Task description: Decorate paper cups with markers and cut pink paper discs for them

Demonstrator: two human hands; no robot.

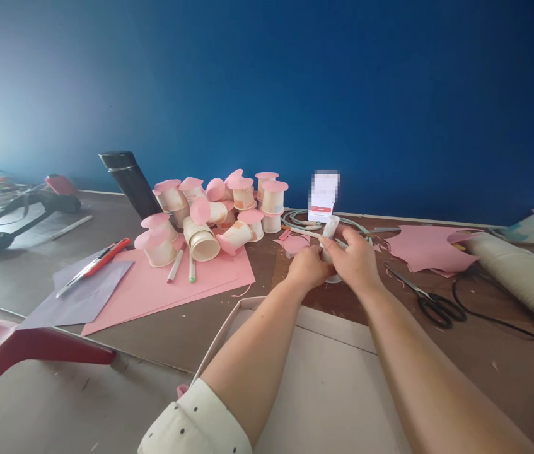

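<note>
Both hands meet over the dark table, near the phone. My right hand (357, 260) is closed, thumb and fingers around a white tube-shaped thing (330, 228) that stands up between the hands; its exact kind is not clear. Right beside it, my left hand (311, 267) has its fingers curled in at the lower part of the tube. A small pale rim (333, 279) shows beneath the fingers, mostly covered, possibly a paper cup. Just left of the hands lie pink paper pieces (294, 244). What the left fingers grip is hidden.
Paper cups (273, 200) with pink paper discs cluster left. Markers (192, 268) and a red cutter (106, 255) lie on paper sheets (205, 284). A dark bottle (129, 183) leans behind. Scissors (430, 299), pink paper (425, 248) and stacked cups (517, 271) are right; a box lid (337, 378) is in front.
</note>
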